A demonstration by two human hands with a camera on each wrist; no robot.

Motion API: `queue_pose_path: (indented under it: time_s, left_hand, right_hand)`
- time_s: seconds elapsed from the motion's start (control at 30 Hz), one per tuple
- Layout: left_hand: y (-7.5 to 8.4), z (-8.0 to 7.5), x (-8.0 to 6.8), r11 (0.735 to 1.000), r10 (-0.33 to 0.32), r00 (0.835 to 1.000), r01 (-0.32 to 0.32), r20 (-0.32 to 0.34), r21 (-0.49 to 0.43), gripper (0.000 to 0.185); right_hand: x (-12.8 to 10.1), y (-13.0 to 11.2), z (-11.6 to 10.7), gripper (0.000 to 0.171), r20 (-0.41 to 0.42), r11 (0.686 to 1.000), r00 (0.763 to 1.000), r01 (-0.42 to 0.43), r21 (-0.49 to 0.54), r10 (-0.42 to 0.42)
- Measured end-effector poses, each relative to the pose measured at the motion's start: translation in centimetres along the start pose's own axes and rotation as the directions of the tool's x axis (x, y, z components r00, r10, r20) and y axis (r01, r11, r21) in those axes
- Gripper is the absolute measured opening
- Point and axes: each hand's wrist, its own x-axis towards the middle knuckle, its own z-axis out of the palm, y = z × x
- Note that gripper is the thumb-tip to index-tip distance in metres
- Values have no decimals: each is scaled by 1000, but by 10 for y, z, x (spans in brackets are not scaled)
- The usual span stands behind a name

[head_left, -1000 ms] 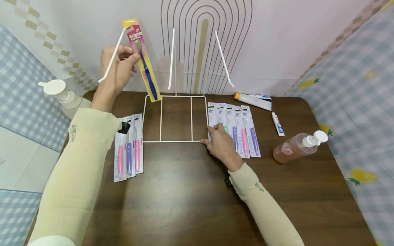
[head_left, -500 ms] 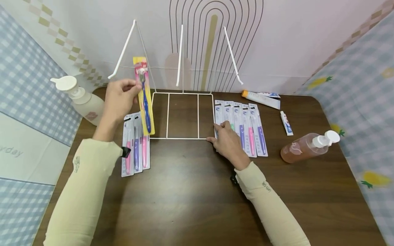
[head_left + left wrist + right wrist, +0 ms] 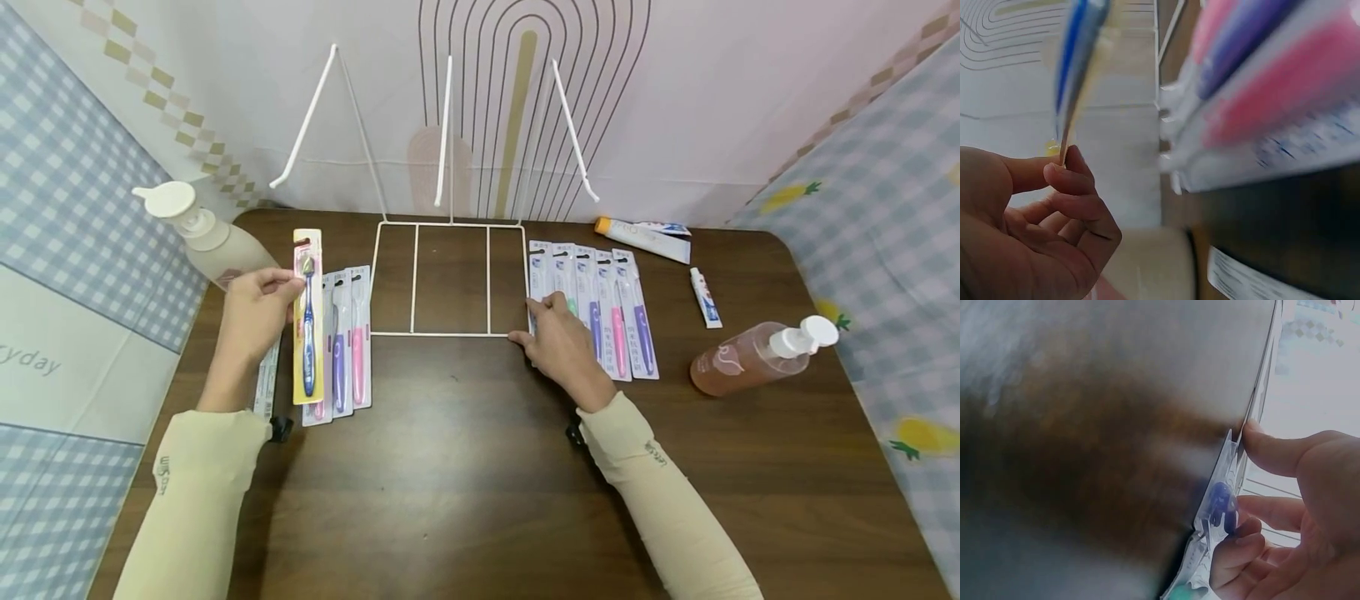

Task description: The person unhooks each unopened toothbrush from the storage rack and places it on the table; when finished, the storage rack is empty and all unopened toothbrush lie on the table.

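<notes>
Pinched near its top between thumb and fingers of my left hand [image 3: 251,321], the yellow-carded pack with a blue toothbrush [image 3: 307,321] hangs over the row of white-carded pink and purple toothbrush packs [image 3: 347,342] lying just right of that grip. I judge the hold thin: only the card's edge is caught, so it could swing or slip and knock that row askew, or cover it crookedly. My right hand [image 3: 561,342] has its fingers curled on the near corner of another row of white toothbrush packs [image 3: 600,304], thumb by the white wire rack [image 3: 448,279]; a tug there could drag the frame. Below the grip is a dark wooden table [image 3: 450,483]; a white pump bottle [image 3: 202,237] stands beyond it, an amber pump bottle [image 3: 750,358] and toothpaste tubes [image 3: 645,237] far right, checked cloth on both sides.
</notes>
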Motion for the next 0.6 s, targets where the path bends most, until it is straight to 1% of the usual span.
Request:
queue_pose_path:
  time_s: [0.13,0.23,0.3,0.37,0.47,0.6]
  left_hand:
    - [-14,-5,-6,997,-65,998,65,3,45,42]
    - [-25,-8,-8,989,-129,992,129,1,74,43]
    - [-31,-9,-8,983,-151,989,150,0,109,44]
    - [-36,-9,-8,977,-155,988,154,-2,150,45]
    - [-41,-8,-6,968,-142,990,141,-7,208,44]
    - [-45,-5,-5,961,-146,989,142,0,239,44]
  right_hand:
    - [1,2,1,78,0,1000,1000,-2,-9,2]
    - [2,5,4,79,7,1000,1000,-6,-22,6]
    - [3,6,6,80,9,1000,1000,-7,-26,7]
    - [3,7,7,79,8,1000,1000,-3,-31,4]
    - [3,8,8,79,0,999,1000,0,-34,0]
    - [3,8,7,79,-4,1000,1000,-1,-31,1]
